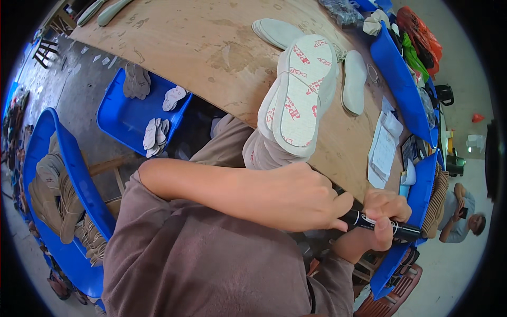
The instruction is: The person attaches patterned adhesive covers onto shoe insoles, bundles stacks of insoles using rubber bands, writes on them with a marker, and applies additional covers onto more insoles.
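Observation:
My left forearm crosses in front of my body, and my left hand is closed round one end of a black marker pen. My right hand grips the pen's barrel, thumb along it, and the other end points right. Whether the end in my left hand is a cap cannot be made out. Just beyond my left hand, a tall stack of pale insoles with red print stands at the table's edge. Past it lie a smaller insole pile and a single pale insole.
On the wooden table lie papers. Blue bins stand at right, below the table and at left, the lower two holding insoles. Another person with a phone is at far right, near a brown plastic chair.

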`<state>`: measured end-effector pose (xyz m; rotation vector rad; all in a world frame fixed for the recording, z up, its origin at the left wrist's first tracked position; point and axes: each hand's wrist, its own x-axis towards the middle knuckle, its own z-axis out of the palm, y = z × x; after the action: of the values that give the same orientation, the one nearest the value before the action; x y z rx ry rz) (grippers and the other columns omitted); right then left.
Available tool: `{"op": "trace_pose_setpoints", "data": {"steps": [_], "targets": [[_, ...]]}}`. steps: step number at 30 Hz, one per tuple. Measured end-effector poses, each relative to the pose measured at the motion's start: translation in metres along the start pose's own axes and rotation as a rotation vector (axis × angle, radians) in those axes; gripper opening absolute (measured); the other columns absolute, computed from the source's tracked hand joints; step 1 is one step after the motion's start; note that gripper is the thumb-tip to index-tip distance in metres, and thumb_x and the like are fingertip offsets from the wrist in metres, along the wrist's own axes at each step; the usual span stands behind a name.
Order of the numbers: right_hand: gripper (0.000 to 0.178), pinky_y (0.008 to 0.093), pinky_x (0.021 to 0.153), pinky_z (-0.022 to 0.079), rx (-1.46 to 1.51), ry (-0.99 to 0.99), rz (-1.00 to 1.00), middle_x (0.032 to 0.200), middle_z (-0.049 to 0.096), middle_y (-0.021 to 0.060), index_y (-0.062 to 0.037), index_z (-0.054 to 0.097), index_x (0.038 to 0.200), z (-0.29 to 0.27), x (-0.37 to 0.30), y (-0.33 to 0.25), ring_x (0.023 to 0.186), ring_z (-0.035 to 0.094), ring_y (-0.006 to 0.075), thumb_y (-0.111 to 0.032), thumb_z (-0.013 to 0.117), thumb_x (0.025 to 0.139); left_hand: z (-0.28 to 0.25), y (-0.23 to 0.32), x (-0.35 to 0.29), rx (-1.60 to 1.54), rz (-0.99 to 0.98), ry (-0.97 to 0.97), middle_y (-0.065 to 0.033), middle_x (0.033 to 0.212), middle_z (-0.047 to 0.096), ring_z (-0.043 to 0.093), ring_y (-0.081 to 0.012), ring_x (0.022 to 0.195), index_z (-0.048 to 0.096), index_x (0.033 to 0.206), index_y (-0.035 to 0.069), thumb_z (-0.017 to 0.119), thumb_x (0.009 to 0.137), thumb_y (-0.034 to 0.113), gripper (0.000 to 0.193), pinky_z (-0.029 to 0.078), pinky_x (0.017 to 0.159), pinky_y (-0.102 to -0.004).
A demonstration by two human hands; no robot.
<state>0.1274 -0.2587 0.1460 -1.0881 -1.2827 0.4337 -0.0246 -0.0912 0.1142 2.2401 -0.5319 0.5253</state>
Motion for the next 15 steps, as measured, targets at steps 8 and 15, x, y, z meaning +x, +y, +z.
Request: {"op": "trace_pose_setpoints", "data": {"steps": [8, 15], "targets": [[0.011, 0.0284, 0.041, 0.033, 0.107, -0.106, 0.014, 0.062, 0.061, 0.0119, 0.0055, 0.062, 0.078, -0.008, 0.016, 0.009, 0.043, 0.048, 0.0162, -0.006, 0.061, 0.079, -0.017, -0.006, 0.003, -0.39, -0.18, -0.178, -0.0165, 0.055, 0.049, 0.053, -0.035, 0.054, 0.042, 0.085, 0.0, 0.049, 0.102, 0.035, 0.039, 0.039, 0.049, -0.044], [0.017, 0.028, 0.063, 0.039, 0.339, 0.325, 0.004, 0.071, 0.038, 0.0012, -0.0074, 0.042, 0.081, -0.129, 0.034, 0.032, 0.068, 0.044, 0.0126, -0.017, 0.053, 0.089, -0.049, -0.017, -0.046, -0.618, -0.415, 0.084, -0.0214, 0.062, 0.055, 0.053, -0.0442, 0.061, 0.05, 0.092, -0.002, 0.039, 0.104, 0.04, 0.044, 0.043, 0.061, -0.0501]]}}
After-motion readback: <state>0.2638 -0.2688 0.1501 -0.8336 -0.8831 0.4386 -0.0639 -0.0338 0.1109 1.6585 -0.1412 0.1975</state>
